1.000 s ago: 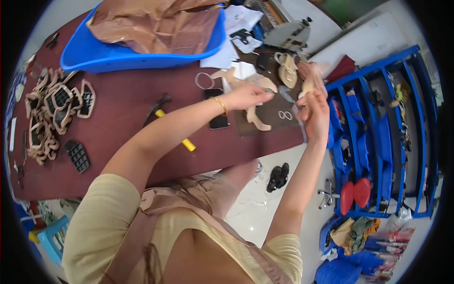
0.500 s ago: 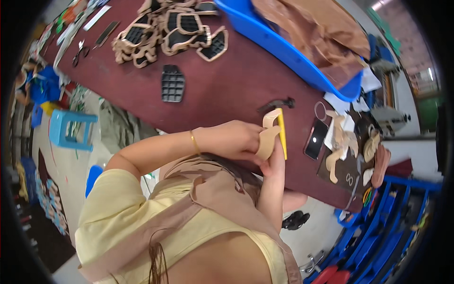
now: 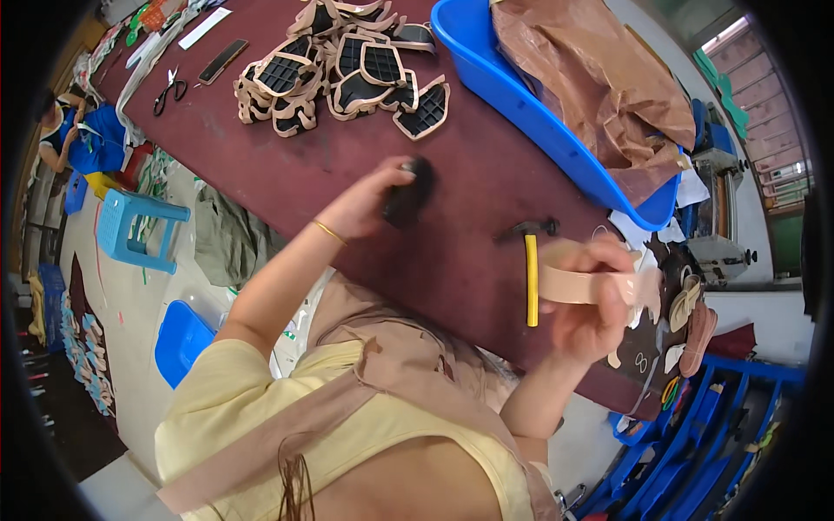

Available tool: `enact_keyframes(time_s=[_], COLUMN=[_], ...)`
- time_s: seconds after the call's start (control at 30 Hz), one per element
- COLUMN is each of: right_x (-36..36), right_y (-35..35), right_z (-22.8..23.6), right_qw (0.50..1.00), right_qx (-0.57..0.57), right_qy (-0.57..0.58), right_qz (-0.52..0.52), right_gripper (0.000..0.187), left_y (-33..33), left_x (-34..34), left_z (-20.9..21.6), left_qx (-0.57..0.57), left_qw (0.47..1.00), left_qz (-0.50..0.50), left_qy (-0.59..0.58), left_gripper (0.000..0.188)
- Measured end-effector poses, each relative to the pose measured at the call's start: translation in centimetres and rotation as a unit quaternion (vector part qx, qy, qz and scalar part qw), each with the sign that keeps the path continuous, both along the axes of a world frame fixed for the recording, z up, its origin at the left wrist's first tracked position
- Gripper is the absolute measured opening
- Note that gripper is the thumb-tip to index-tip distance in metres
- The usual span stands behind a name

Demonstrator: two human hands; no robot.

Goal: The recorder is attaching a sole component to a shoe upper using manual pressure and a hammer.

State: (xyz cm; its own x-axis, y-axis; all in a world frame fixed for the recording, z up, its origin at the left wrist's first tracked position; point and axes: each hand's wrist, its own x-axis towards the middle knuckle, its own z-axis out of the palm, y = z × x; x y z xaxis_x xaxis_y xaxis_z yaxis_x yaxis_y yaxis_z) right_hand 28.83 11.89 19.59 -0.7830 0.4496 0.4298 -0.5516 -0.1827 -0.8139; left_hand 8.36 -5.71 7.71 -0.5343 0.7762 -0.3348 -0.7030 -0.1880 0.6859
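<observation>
My left hand (image 3: 369,204) is raised over the middle of the maroon table (image 3: 469,187), closed on a dark, motion-blurred sole piece (image 3: 410,193). To the right, my right hand (image 3: 591,326) has its fingers curled round a glossy beige strip (image 3: 578,287), whose end sticks out past the fingers. Beside that hand, a hammer with a yellow handle (image 3: 532,282) lies on the table, its dark head pointing away from me. At the far side is a pile of black gridded pieces edged with beige strips (image 3: 369,74).
A blue tub (image 3: 534,108) with brown sheeting (image 3: 599,95) stands at the far right. Scissors (image 3: 170,91) and a dark flat bar (image 3: 223,61) lie far left. Blue racks (image 3: 695,443) are at lower right, a blue stool (image 3: 139,227) on the left. Another person (image 3: 87,139) is farther left.
My left hand has let go of the beige strip and picked up the black gridded sole piece from the table. My right hand has moved right with the strip.
</observation>
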Motion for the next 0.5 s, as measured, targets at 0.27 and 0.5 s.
enact_keyframes(time_s=[0.27, 0.5], right_x=[-3.0, 2.8], right_y=[-8.9, -5.9], right_z=[-1.3, -7.3], right_qw=[0.962, 0.947], right_qx=[-0.158, -0.047], right_qy=[-0.206, -0.181], right_qz=[0.082, -0.260], right_gripper=[0.018, 0.011], left_y=[10.3, 10.1], left_x=[11.6, 10.7], left_z=[-2.6, 4.7], left_qx=[0.282, 0.109], left_qw=[0.940, 0.982], left_qz=[-0.135, -0.028], left_qy=[-0.138, -0.152], left_gripper=[0.041, 0.030])
